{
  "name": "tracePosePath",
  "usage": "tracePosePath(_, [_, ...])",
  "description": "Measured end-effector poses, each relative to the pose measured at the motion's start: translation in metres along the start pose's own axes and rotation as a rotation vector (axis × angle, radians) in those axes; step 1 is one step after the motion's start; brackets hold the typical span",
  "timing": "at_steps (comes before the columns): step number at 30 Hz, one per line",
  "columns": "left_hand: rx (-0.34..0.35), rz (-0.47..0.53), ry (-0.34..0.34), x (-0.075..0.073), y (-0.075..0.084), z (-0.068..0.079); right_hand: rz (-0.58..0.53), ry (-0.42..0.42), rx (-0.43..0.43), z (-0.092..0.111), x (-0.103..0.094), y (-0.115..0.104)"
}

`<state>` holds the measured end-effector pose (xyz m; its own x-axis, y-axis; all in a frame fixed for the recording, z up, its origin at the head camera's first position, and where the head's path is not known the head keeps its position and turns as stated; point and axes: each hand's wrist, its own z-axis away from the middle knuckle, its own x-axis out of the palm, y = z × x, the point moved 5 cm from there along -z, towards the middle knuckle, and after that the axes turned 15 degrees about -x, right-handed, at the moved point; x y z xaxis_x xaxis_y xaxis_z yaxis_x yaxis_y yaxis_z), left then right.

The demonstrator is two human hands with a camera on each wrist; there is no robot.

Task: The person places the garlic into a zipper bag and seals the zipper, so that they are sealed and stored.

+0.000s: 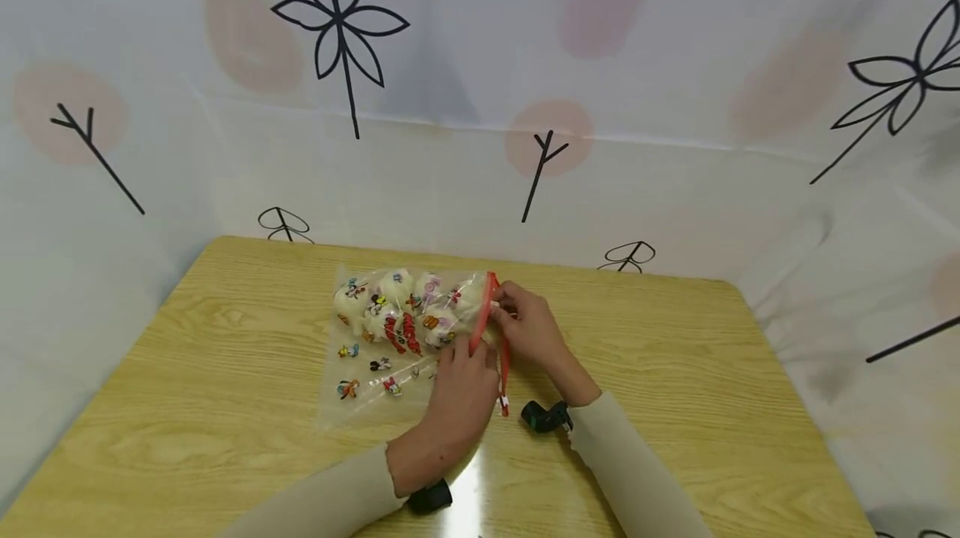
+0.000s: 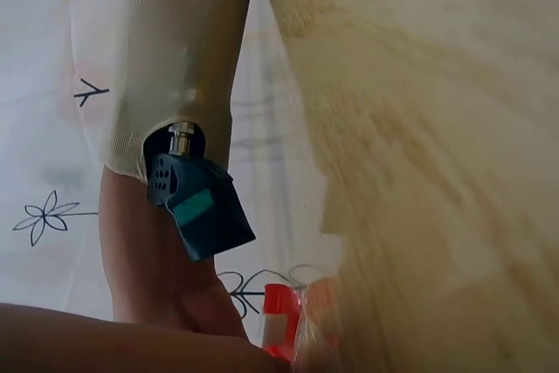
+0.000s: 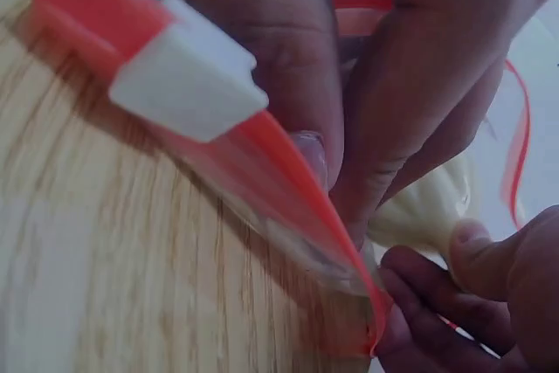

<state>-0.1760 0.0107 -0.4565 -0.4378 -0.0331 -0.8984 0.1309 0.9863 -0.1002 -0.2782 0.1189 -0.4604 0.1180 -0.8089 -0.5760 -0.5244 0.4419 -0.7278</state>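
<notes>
A clear zip bag (image 1: 360, 400) printed with small cartoon figures lies flat, its red zip edge (image 1: 482, 317) toward the right. Inside are several rounded cream-white, bulb-like pieces (image 1: 350, 300). My left hand (image 1: 461, 392) has its fingers curled at the near part of the mouth. At the far part, my right hand (image 1: 528, 325) pinches the edge between thumb and fingers. The right wrist view shows a white slider (image 3: 188, 76) on the near red strip, the two strips standing apart. A ridged cream piece (image 3: 428, 207) shows close behind the right thumb. The left fingertips are partly hidden.
The wooden table (image 1: 652, 354) has a patterned cloth wall (image 1: 450, 171) behind it and on both sides. Dark wrist cameras stick out at the right wrist (image 1: 543, 417) and the left wrist (image 1: 431, 496), close above the tabletop.
</notes>
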Motion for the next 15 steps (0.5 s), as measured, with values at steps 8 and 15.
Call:
tracePosePath(8, [-0.03,-0.027,0.018,-0.0015,0.0017,-0.0005,0.053,-0.053,-0.039,-0.0013,-0.0002,-0.0082])
tracePosePath(15, [0.002,-0.038,0.01,0.0004,0.0029,-0.0025,0.172,-0.114,-0.134,-0.0006,0.0069,-0.0093])
